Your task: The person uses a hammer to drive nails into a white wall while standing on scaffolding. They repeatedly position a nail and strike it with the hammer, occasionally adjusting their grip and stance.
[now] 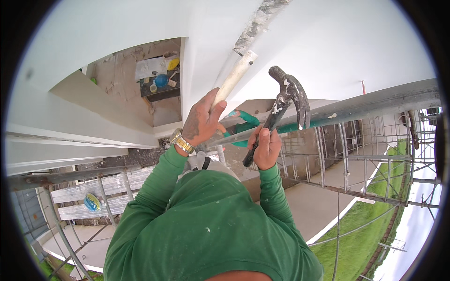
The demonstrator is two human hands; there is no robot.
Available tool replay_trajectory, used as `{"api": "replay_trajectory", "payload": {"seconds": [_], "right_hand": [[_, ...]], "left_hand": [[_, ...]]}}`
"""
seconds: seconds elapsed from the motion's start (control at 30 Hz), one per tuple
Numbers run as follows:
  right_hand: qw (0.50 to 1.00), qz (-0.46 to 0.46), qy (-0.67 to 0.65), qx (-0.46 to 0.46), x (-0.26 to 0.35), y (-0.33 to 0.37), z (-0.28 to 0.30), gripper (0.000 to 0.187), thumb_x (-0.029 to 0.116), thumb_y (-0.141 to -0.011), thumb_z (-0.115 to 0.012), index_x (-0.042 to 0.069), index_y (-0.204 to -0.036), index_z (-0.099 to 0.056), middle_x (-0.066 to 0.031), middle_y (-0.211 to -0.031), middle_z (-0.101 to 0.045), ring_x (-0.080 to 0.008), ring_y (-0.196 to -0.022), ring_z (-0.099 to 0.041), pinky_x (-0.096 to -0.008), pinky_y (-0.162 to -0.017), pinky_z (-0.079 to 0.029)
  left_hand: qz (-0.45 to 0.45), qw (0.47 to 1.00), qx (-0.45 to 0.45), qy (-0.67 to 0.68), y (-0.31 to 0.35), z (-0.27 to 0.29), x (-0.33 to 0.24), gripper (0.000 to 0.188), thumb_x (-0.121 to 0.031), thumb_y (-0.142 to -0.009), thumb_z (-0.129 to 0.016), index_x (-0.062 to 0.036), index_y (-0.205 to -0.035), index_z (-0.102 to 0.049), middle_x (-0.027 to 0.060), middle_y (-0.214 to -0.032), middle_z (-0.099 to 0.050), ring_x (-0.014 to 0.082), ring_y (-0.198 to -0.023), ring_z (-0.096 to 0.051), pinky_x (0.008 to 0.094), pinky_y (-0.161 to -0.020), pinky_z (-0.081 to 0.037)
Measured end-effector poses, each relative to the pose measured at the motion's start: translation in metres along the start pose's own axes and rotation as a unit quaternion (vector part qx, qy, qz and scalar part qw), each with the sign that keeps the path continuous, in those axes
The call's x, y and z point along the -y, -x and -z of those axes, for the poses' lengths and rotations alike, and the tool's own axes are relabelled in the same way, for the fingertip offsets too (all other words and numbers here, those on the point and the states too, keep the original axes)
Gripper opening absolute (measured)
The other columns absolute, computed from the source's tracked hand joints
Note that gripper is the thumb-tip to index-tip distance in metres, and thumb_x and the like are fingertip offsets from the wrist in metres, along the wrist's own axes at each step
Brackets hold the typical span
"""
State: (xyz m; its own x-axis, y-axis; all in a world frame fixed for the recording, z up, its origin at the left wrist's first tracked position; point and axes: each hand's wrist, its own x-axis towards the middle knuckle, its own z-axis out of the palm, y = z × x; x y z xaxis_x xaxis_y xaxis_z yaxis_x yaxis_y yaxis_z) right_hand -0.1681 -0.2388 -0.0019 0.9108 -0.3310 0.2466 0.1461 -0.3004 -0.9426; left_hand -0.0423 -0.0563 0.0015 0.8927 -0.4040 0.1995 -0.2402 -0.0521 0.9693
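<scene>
My left hand [199, 121], with a metal-band watch on its wrist, is closed round an off-white tube [233, 78] with a small hole near its upper end. The tube slants up to the right toward a rough, grey, paint-stained strip [258, 27] against the white wall. Whether they touch, I cannot tell. In my right hand [267, 147] is a black claw hammer [291, 93] spattered with white. I grip it by the handle, head up, with its claw curving down on the right. The hammer and tube are apart.
A thick grey scaffold pipe [365, 108] crosses behind the hammer, with scaffold frames [344, 154] on the right. Below, another person's green sleeve [247, 122] shows. A blue helmet [161, 80] lies through the opening at left. Planks [75, 193] bear a blue-yellow round object [92, 202].
</scene>
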Motion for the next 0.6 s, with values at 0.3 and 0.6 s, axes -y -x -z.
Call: {"api": "replay_trajectory", "payload": {"seconds": [0.3,0.6], "right_hand": [[0.987,0.126,0.099,-0.018,-0.016,-0.032,-0.018,0.045,0.041,-0.108,-0.049,0.0,-0.091,-0.056,-0.0035,-0.061,-0.055,-0.0115,-0.052,-0.053,-0.0288,-0.052,-0.043],[0.986,0.163,0.019,-0.014,-0.001,-0.018,-0.011,0.036,0.033,-0.105,-0.058,-0.002,-0.099,-0.061,-0.0126,-0.084,-0.063,-0.014,-0.069,-0.059,-0.0337,-0.06,-0.045]], "left_hand": [[0.002,0.999,0.006,0.032,0.0,-0.001,0.003,0.053,-0.041,-0.106,-0.055,-0.0003,-0.141,-0.053,0.012,-0.089,-0.07,0.0181,-0.062,-0.067,0.0314,-0.06,-0.052],[0.018,0.997,0.0,0.076,0.001,-0.004,0.016,0.051,-0.041,-0.106,-0.055,0.0,-0.137,-0.056,0.0127,-0.083,-0.069,0.0201,-0.07,-0.064,0.0351,-0.065,-0.049]]}}
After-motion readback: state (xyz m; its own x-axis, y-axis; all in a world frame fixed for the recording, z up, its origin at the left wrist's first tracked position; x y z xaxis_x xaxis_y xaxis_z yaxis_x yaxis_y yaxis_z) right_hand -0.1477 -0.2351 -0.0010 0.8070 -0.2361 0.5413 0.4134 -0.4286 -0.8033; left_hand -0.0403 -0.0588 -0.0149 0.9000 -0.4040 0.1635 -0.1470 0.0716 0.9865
